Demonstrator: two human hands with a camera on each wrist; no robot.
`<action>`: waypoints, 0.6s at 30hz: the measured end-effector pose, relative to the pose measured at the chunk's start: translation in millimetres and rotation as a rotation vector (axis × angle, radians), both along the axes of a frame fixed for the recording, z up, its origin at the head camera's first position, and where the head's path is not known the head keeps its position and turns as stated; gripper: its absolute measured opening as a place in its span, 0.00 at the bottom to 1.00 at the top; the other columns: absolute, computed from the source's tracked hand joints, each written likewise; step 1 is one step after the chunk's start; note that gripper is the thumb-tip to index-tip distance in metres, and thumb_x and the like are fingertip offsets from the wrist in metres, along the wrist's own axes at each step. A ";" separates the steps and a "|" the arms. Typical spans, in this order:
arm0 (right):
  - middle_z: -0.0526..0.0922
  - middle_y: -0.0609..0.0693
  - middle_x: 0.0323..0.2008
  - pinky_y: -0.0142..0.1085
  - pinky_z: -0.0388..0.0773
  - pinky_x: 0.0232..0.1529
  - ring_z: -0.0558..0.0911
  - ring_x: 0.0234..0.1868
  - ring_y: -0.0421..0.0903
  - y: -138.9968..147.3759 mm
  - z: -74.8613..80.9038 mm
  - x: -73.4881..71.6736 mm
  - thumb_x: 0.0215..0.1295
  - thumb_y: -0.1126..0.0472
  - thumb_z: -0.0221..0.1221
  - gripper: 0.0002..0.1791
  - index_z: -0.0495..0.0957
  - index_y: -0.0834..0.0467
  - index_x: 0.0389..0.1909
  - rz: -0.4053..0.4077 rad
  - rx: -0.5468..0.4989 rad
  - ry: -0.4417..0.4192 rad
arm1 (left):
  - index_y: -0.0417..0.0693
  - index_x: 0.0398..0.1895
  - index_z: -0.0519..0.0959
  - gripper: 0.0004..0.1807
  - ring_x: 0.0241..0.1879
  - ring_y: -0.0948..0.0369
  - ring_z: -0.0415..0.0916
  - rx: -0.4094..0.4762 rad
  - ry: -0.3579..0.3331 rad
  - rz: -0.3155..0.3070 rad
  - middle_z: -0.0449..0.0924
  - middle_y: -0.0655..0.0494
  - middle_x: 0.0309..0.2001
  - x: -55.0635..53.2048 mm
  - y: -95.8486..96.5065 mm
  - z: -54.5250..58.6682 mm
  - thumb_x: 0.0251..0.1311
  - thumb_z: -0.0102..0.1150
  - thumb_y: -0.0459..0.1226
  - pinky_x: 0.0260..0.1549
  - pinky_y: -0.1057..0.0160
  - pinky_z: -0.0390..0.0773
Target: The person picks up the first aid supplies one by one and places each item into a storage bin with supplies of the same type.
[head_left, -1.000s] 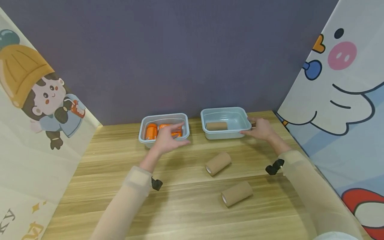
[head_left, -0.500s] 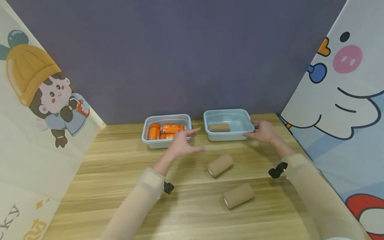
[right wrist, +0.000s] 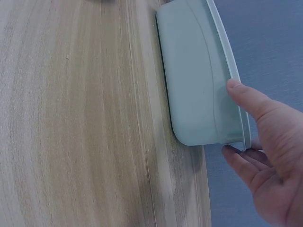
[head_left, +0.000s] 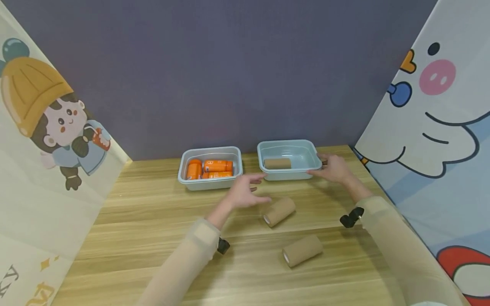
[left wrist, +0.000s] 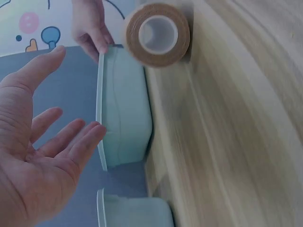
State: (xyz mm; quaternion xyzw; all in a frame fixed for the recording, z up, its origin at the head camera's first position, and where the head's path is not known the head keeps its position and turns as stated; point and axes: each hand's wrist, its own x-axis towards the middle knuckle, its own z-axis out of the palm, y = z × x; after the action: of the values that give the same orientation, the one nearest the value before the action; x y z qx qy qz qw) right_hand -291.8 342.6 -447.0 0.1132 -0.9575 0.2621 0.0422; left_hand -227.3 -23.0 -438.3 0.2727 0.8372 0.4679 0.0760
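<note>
My left hand [head_left: 245,192] hovers with fingers spread just left of a brown roll [head_left: 279,211] lying on the table. In the left wrist view this roll [left wrist: 158,35] shows a white core at its end, and the hand [left wrist: 47,142] holds nothing. My right hand [head_left: 334,168] grips the right corner of a pale blue-green plastic container [head_left: 289,174], which has another brown roll [head_left: 277,163] inside. The right wrist view shows the thumb [right wrist: 248,97] on the container's rim [right wrist: 229,52] and the fingers curled under it. A third roll [head_left: 302,250] lies nearer the front.
A matching container [head_left: 210,184] on the left holds several orange bottles [head_left: 217,165]. Both containers stand at the back of the wooden table [head_left: 153,229], close to the dark back wall [head_left: 229,85]. Printed panels [head_left: 451,161] flank the table on both sides.
My left hand has moved right and toward the front, from over the left container to beside the nearer-to-container roll. The right hand has kept its grip on the right container.
</note>
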 end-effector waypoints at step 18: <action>0.83 0.74 0.58 0.58 0.88 0.53 0.89 0.54 0.67 1.5 -1.8 -0.2 0.61 0.44 0.76 0.51 0.68 0.74 0.74 -0.011 0.000 -0.014 | 0.42 0.75 0.74 0.45 0.67 0.43 0.81 -0.071 -0.007 -0.106 0.76 0.47 0.74 11.4 26.1 -14.2 0.53 0.83 0.40 0.66 0.48 0.83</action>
State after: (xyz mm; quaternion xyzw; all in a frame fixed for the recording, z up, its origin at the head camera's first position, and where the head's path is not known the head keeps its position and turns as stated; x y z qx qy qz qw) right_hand -292.0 344.1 -448.7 0.1060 -0.9584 0.2626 0.0370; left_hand -216.0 3.1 -452.4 0.3123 0.8373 0.4342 0.1135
